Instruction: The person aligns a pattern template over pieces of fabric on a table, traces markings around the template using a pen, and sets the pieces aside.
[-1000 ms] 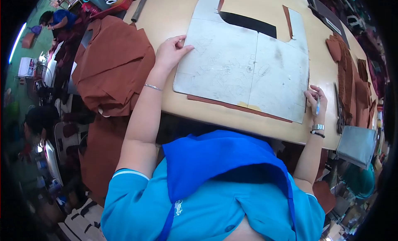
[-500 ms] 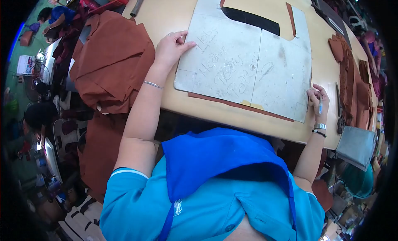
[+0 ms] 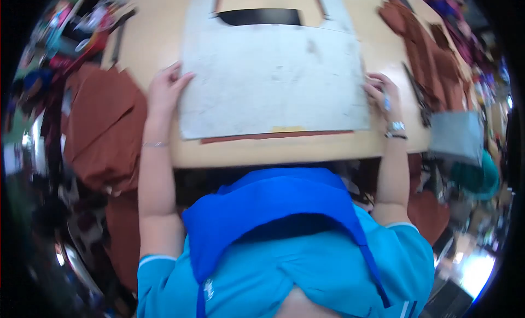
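Left grip (image 3: 165,89) half-open at flat grey notched board (image 3: 268,83), hold unclear; right grip (image 3: 385,92) pinches slim blue pen (image 3: 387,103). Likely aligning; next needs steady board.

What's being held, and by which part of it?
Right hand holds a pen; its gripped part is too blurred to tell. Left hand: thumb over left edge of the board; whether it grips can't be told.

Grey box (image 3: 458,139), rounded teal container (image 3: 481,177), dark rod (image 3: 118,40)

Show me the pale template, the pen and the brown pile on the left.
Pale template (image 3: 273,77), head view: middle of its face.
Pen (image 3: 387,103), head view: its barrel.
Brown pile (image 3: 103,131), head view: its middle.
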